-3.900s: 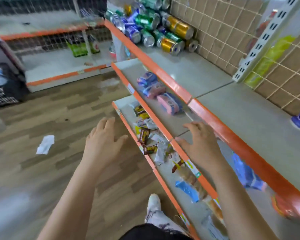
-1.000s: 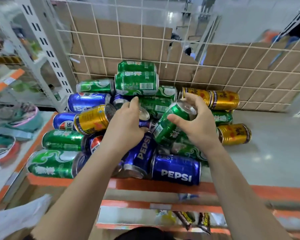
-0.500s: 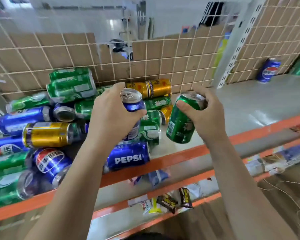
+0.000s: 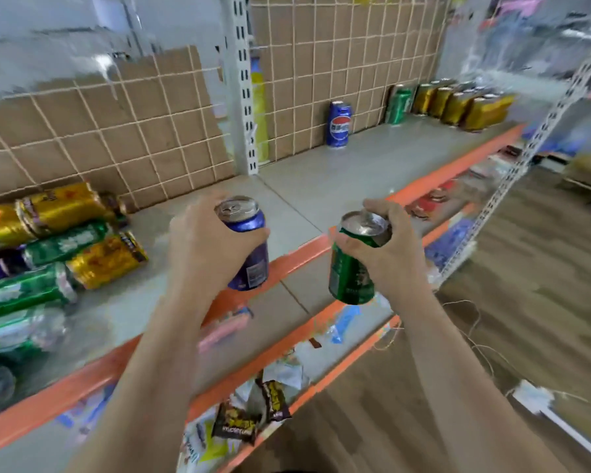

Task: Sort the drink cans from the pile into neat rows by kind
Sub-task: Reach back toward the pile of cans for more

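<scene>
The left hand [image 4: 202, 244] is wrapped around a blue aluminium drink can [image 4: 251, 264], fingers behind it and thumb across the front, holding it upright with the silver lid on top. Beside it, the right hand [image 4: 389, 257] grips a green aluminium drink can [image 4: 348, 278] near its top, fingers curled over the rim, with the can tilted a little. Both cans are in the air, apart from each other, over the orange front edge [image 4: 297, 259] of the grey metal shelf [image 4: 355, 172].

On that shelf to the left lies the pile of gold, green and blue cans [image 4: 65, 245], all on their sides and jumbled against each other; the nearest ones are blurred. Far along the shelf to the right, against the wire grid backed with brown cardboard [image 4: 321, 63], a single blue Pepsi can [image 4: 338, 124] stands upright. Further right is one upright green can [image 4: 400, 104], and just beside that a row of upright gold cans [image 4: 458, 105]. A white slotted metal upright [image 4: 241, 83] divides the back wall between the pile and the standing cans.

Below are two more orange-edged shelves, with dark snack packets [image 4: 239, 421] scattered on the lowest. A brown wood-pattern floor [image 4: 543, 268] runs off to the right.
</scene>
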The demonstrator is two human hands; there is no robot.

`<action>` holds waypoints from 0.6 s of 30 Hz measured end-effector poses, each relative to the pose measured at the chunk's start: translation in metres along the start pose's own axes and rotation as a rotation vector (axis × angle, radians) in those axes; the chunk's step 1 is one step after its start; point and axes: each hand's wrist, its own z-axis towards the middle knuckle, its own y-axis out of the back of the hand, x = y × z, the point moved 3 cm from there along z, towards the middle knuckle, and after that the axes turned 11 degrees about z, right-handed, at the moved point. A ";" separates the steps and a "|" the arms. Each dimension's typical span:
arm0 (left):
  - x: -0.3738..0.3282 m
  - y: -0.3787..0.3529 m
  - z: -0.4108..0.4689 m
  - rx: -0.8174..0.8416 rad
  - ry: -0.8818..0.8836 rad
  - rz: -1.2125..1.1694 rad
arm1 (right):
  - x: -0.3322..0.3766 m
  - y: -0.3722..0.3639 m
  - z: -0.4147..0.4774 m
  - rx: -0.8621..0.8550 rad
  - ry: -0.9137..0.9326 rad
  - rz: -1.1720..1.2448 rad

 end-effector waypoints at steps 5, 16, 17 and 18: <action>-0.046 -0.067 0.029 0.101 0.019 -0.001 | -0.028 0.064 0.040 -0.061 -0.045 -0.015; -0.124 -0.193 0.139 0.092 0.016 -0.009 | -0.084 0.120 0.178 -0.074 -0.093 -0.031; -0.130 -0.202 0.151 0.093 0.016 -0.017 | -0.087 0.123 0.195 -0.064 -0.098 -0.036; -0.136 -0.210 0.162 0.087 0.010 -0.019 | -0.088 0.125 0.211 -0.054 -0.097 -0.041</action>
